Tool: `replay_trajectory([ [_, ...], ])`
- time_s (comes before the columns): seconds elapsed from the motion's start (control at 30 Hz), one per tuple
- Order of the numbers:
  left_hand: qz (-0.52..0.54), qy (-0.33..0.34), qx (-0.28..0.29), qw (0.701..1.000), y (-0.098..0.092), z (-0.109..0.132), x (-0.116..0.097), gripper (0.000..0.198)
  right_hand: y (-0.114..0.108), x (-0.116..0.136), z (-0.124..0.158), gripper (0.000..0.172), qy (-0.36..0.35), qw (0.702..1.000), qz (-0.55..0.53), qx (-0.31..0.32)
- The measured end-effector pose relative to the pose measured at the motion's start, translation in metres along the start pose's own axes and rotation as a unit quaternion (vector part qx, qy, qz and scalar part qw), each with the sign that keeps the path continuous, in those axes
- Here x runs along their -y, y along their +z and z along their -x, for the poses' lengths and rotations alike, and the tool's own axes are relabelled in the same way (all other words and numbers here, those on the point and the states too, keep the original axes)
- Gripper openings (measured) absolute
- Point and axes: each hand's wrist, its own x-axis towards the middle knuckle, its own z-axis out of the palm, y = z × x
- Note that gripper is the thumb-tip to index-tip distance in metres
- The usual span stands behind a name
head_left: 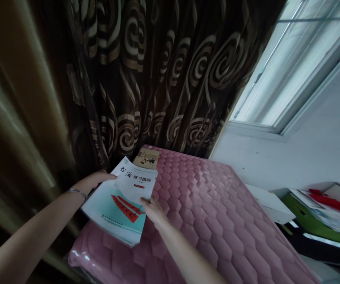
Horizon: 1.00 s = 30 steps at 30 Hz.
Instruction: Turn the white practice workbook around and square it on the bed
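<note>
Below the patterned curtain (172, 75), from five to seven o'clock, spreads a pink quilted mattress (205, 213), stitched in hexagons, with clear plastic shining at its near-left corner. The curtain, dark brown with pale spirals, fills eleven to one o'clock; a golden-brown drape (19, 98) hangs toward nine and ten. At two o'clock a framed window (264, 75) lets in light beside a white wall (314, 126).

At four o'clock sits a white box (272, 203), its contents out of sight; just beyond is a green item (303, 215), partly covered by papers and a strip of red cloth (332, 201).

Between seven and eight o'clock, over the mattress, is a white and teal workbook (125, 201), held at both sides. The left hand (97, 178), a silver bracelet (78, 192) on its wrist, grips the workbook's ten o'clock edge; the right hand (154, 211) pinches its edge near three o'clock. Large characters on the cover read 书法 and 练习指导; the smaller print is too tiny to read. At its one o'clock, a tan booklet (146, 158) lies on the mattress.
</note>
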Motion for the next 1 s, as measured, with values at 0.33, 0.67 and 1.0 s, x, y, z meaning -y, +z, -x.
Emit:
replay_trajectory([
  [0.33,0.080,0.141,-0.016,0.987,0.045,0.089,-0.046,0.034,-0.048,-0.017,0.008,0.055,0.029,0.986,-0.137,-0.094],
  [0.67,0.234,0.361,-0.013,0.902,0.198,0.133,-0.053,0.040,-0.211,-0.027,0.047,0.072,-0.129,0.916,0.072,-0.373],
  [1.0,0.232,0.340,0.052,0.910,0.255,0.103,-0.020,0.041,-0.216,-0.109,0.054,0.076,-0.077,0.933,0.015,-0.352],
])
